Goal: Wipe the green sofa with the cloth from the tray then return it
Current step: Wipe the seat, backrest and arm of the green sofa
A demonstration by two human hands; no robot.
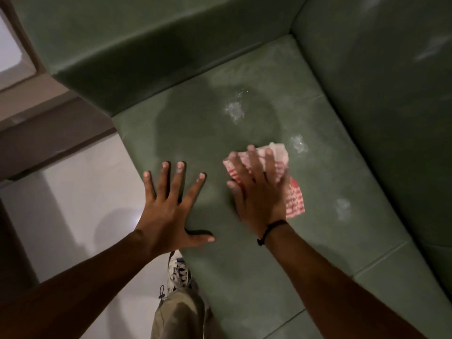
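The green sofa [244, 265] fills most of the head view, its seat cushion running from centre to lower right. My right hand [256, 189] lies flat on a red-and-white checked cloth [294, 196], pressing it onto the seat; the hand is blurred. My left hand [168, 206] rests beside it near the seat's front edge, fingers spread, holding nothing. Whitish smears [234, 110] mark the seat beyond the cloth. No tray is in view.
The sofa's armrest [122, 64] rises at the upper left and its backrest [391, 94] at the right. A pale tiled floor [85, 192] lies to the left. My leg and a sneaker [178, 272] stand against the sofa's front.
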